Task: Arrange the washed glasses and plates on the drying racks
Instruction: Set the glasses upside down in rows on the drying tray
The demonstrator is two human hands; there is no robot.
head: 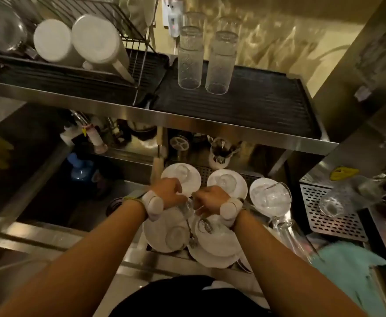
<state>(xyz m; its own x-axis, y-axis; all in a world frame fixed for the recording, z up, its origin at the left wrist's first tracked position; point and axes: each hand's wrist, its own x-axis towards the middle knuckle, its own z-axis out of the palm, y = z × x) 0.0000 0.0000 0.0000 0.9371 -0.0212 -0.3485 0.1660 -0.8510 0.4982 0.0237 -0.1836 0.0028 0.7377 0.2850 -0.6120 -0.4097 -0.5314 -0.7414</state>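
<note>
Head view: both hands work low over a cluster of washed white plates (217, 245) with clear glasses resting on them, on the steel bench below the shelf (187, 118). The left hand (168, 194) is curled around a clear glass (187, 208) just under its fingers; the grasp looks closed on it, though blur hides the fingertips. The right hand (212, 197) is bent close beside it, fingers folded near the same glass; whether it holds anything I cannot tell.

Taking the shelf as landmark, the wares wait directly beneath its front edge. On top of it lies a black ribbed drying mat (267, 104) with two stacks of tall glasses (219, 62) at its rear left; further left on the shelf a wire rack (77, 17) carries white round pieces.

The glasses are probably light, rigid, wet and therefore slippery, and brittle. Wrapping the fingers round the body rather than pinching the rim seems safest. The plates are likely heavier and stiff; grip them at the rim with the thumb on top. Lift each glass off its plate first, since a loose one could slide.
</note>
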